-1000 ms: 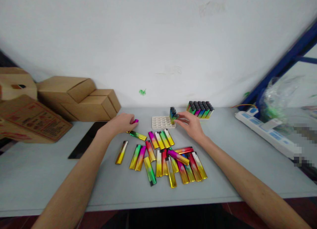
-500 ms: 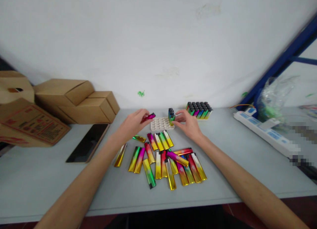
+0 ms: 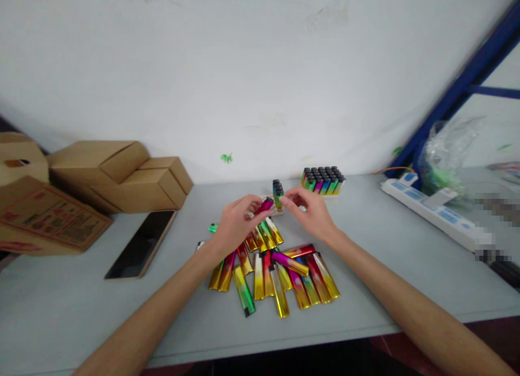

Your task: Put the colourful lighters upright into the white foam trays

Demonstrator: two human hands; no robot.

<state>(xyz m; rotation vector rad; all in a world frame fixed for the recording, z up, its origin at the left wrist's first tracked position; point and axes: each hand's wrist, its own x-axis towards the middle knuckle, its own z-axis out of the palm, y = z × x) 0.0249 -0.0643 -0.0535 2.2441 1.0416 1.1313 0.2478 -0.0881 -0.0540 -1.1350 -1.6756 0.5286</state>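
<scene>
My left hand pinches a magenta lighter with a dark top, tilted above the white tray. In the tray's right part a short row of lighters stands upright, a green one in front. My right hand is just right of that row, fingers curled and a gap between thumb and fingers. Its thumb tip is close to the green lighter; whether they touch I cannot tell. My left hand hides most of the tray. Nearer me, several shiny gold-ended lighters lie loose, some overlapping.
A full block of upright lighters stands by the wall on the right. Further right lie a white power strip and a clear plastic bag. On the left are a dark-screened phone or tablet and brown cardboard boxes.
My left hand has moved right and nearer to me with the magenta lighter, closing in on my right hand. My right hand's fingertips have drawn closer together. The view has shifted slightly.
</scene>
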